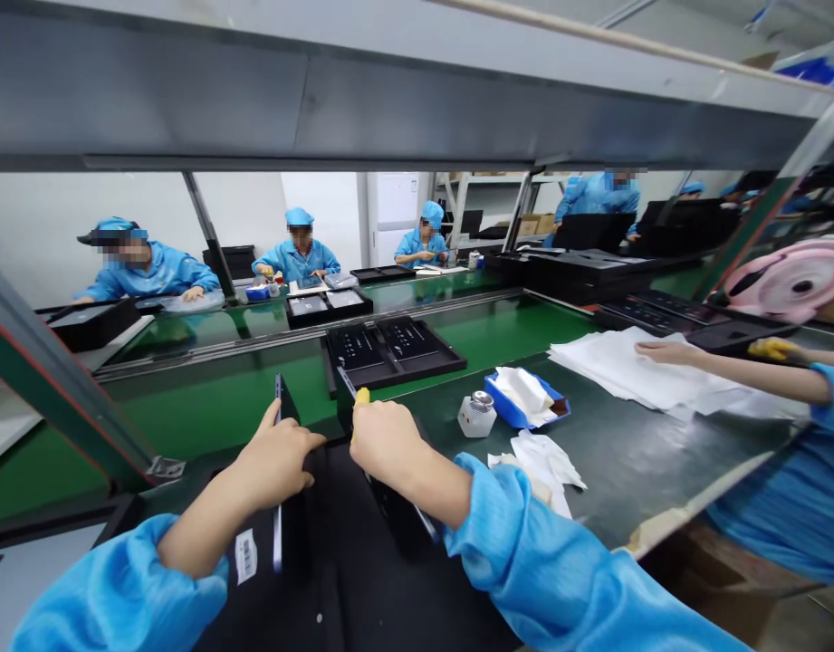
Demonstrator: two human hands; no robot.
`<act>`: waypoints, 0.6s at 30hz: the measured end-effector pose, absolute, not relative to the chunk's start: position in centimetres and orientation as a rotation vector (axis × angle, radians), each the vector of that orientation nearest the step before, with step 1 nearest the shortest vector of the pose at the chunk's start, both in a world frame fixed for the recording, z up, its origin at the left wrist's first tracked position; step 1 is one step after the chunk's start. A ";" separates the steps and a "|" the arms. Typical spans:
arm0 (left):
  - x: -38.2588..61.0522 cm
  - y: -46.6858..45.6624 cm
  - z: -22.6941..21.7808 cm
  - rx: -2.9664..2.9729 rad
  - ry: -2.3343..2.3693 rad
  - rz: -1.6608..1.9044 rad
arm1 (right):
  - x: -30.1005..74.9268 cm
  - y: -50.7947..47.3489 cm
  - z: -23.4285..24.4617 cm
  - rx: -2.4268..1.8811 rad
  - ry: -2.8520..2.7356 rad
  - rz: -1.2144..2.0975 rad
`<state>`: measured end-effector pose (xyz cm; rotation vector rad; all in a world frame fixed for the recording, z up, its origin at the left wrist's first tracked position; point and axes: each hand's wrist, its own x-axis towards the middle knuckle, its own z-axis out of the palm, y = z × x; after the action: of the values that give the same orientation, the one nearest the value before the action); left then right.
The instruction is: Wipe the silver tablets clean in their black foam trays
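Tablets stand on a dark bench beside a green conveyor.

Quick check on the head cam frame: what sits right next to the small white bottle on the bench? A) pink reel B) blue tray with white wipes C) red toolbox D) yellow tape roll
B: the small white bottle stands just left of a blue tray holding white wipes; the pink reel is far off to the right.
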<state>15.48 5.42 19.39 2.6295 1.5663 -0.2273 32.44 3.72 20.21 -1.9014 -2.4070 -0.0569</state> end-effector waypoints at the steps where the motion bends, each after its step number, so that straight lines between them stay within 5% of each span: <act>1: 15.4 5.4 19.3 2.627 1.565 -0.212 | 32.3 3.5 20.2 -1.880 -2.390 -0.077; 18: 19.7 6.0 18.5 2.440 1.999 -0.371 | 31.0 4.3 18.4 -1.901 -2.361 0.074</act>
<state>19.68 5.97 18.53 2.4403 1.9994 -0.3712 30.98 4.32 18.40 -1.9010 -2.3605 0.0742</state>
